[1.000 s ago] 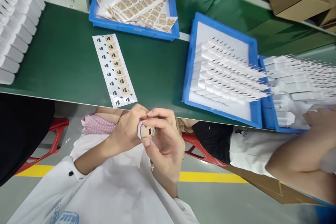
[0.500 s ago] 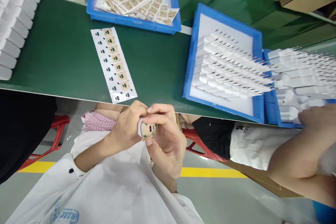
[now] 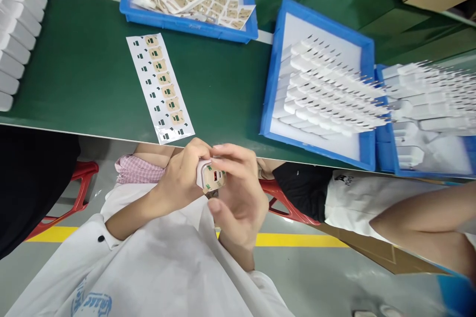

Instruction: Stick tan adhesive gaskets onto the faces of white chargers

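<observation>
My left hand (image 3: pixel 185 171) is wrapped round a small white charger (image 3: pixel 201 177), held just in front of the table edge. Its end face points towards my right hand and bears a tan sticker (image 3: pixel 211 182) with green marks, around a red-lined USB port and a narrower port. My right hand (image 3: pixel 241 193) curves about that face. Its upper fingertips seem to touch the charger's top edge, while the thumb stands apart below. Beyond my hands lies a white sticker sheet (image 3: pixel 150 94) with one column of tan stickers and a column of cut-outs.
A blue tray (image 3: pixel 186 24) of sticker sheets stands at the back. To the right, a blue tray (image 3: pixel 316 151) holds rows of white chargers with pins up; another blue tray (image 3: pixel 446 173) adjoins it. White chargers (image 3: pixel 18 34) stand at left. A co-worker's arm (image 3: pixel 427 213) is at right.
My right thumb has moved away from the charger's face, and the right hand has opened slightly. The co-worker's hand has left the far right tray.
</observation>
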A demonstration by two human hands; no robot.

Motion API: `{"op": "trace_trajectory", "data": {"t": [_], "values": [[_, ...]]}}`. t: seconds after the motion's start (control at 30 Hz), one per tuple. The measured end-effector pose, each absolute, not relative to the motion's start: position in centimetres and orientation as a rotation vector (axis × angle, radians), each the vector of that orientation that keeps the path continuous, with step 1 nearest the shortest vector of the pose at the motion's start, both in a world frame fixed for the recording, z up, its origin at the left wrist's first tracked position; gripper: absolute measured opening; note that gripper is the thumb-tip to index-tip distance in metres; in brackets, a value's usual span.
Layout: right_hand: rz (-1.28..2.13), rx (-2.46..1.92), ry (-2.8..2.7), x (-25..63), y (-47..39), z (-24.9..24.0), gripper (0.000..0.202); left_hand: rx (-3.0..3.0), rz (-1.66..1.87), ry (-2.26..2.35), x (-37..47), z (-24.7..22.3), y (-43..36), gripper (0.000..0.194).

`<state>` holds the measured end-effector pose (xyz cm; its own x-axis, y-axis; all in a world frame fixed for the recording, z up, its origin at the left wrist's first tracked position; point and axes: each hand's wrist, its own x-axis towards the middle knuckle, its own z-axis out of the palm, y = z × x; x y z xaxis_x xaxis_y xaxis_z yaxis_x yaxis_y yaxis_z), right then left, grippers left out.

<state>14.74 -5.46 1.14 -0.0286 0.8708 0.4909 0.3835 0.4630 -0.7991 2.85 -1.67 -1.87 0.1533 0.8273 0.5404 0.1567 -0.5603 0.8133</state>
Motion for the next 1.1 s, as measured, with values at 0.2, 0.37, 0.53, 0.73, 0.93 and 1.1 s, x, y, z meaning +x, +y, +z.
{"op": "trace_trajectory", "data": {"t": [0.2, 0.37, 0.53, 0.73, 0.93, 1.1], "values": [[-0.040, -1.067, -1.680, 14.1, -5.4, 1.2, 0.029, 1.810, 1.412, 0.940, 2.8, -2.0, -1.7, 0.019], [0.124, -1.164, -1.634, 14.5, -6.0, 2.0, 0.019, 1.841, 1.413, 0.938, 2.6, -2.3, -1.5, 0.023], [0.480, -1.232, -1.467, 14.9, -6.3, 2.0, 0.014, 1.888, 1.482, 0.897, 2.9, -2.4, -1.4, 0.025], [0.723, -1.178, -1.022, 16.6, -4.3, 0.3, 0.018, 1.862, 1.520, 0.823, 3.5, -2.7, -1.1, 0.031], [0.968, -1.788, -1.272, 26.3, -6.5, -5.5, 0.027, 1.698, 1.478, 0.746, 3.4, -3.3, -0.5, 0.042], [1.232, -2.530, -1.465, 29.5, -7.2, -12.3, 0.026, 1.645, 1.469, 0.652, 3.6, -3.7, -0.2, 0.042]]}}
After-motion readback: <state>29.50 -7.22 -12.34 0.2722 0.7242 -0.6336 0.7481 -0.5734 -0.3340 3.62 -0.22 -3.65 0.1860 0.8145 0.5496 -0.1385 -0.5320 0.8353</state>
